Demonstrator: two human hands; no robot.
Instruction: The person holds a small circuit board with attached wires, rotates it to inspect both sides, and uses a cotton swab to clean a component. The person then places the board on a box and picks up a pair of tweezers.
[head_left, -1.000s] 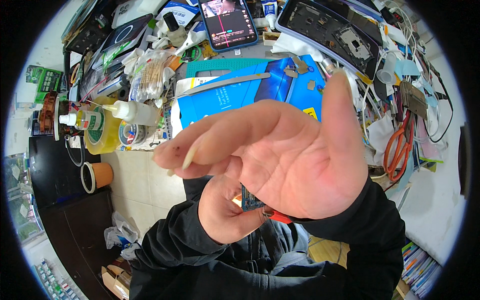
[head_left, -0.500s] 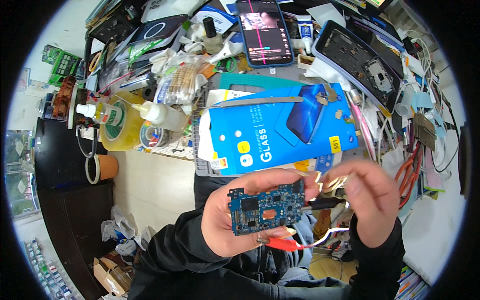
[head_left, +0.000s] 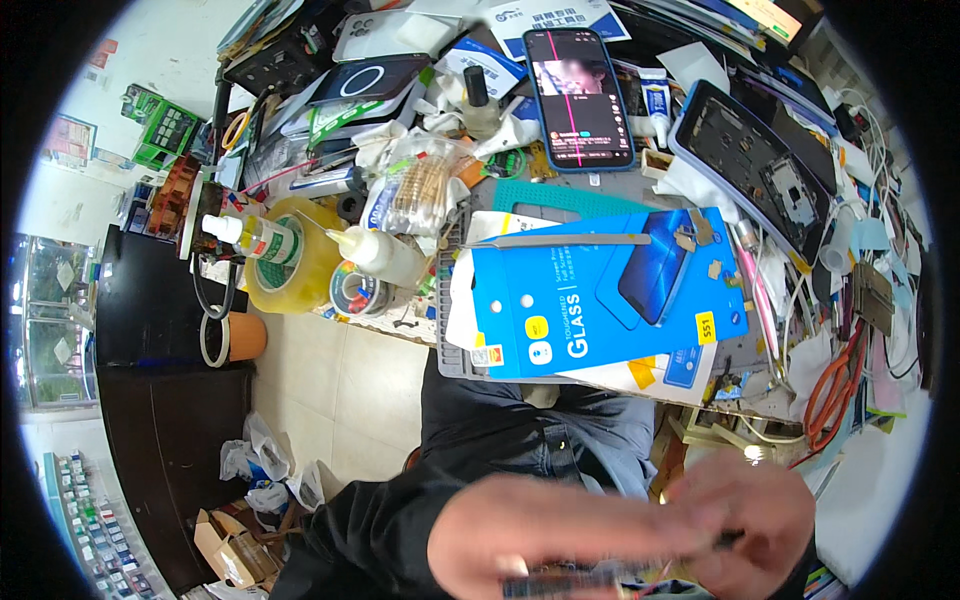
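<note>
My left hand, smeared by motion, is low in the picture with its back up and closed round a circuit board. Only a dark, tilted strip of the board shows beneath the fingers. My right hand meets the left fingertips on the right, its blurred fingers curled. A small dark piece shows between them, too smeared to name. A bit of thin red wire shows below. On the workbench beyond, steel tweezers lie across a blue screen-protector box, with small metal pieces at its upper right corner.
A phone with a lit screen stands at the back. Left are a white dropper bottle, a yellow jug and a solder spool. An opened device housing and red-handled pliers lie right.
Both hands have moved down, and the board has turned from face-up to nearly edge-on. The red and black clips no longer show clearly. The bench has shifted right and down in view.
</note>
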